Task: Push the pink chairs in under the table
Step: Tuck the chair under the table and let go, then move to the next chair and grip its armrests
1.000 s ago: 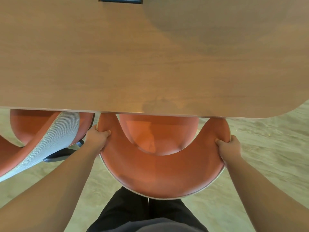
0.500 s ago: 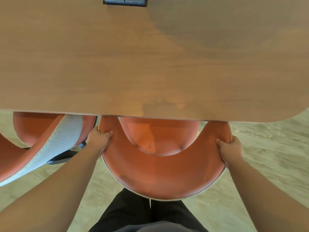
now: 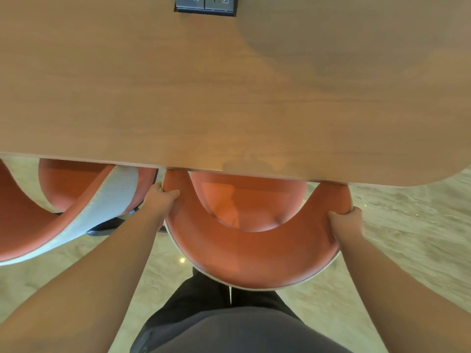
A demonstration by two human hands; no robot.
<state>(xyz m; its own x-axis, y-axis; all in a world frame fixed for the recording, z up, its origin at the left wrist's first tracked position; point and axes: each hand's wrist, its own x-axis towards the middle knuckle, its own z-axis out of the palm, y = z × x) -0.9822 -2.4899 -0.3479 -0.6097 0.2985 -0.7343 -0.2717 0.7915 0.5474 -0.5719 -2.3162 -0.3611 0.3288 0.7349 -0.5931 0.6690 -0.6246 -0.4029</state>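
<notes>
A pink chair [image 3: 254, 253] with a curved backrest stands right in front of me, its seat partly under the wooden table [image 3: 229, 98]. My left hand [image 3: 159, 200] grips the left end of the backrest. My right hand [image 3: 348, 222] grips the right end, thumb over the top edge. A second pink chair [image 3: 63, 207] with a grey outer shell stands to the left, its seat also partly under the table edge.
A black socket panel [image 3: 205, 5] is set into the tabletop at the far side. The table's rounded corner [image 3: 433, 179] lies to the right over pale marble-like floor [image 3: 407, 238]. My dark trousers [image 3: 229, 327] are just behind the chair.
The view has shifted back a little: the table edge and socket panel sit lower in the frame. Both hands keep the same grip on the backrest ends.
</notes>
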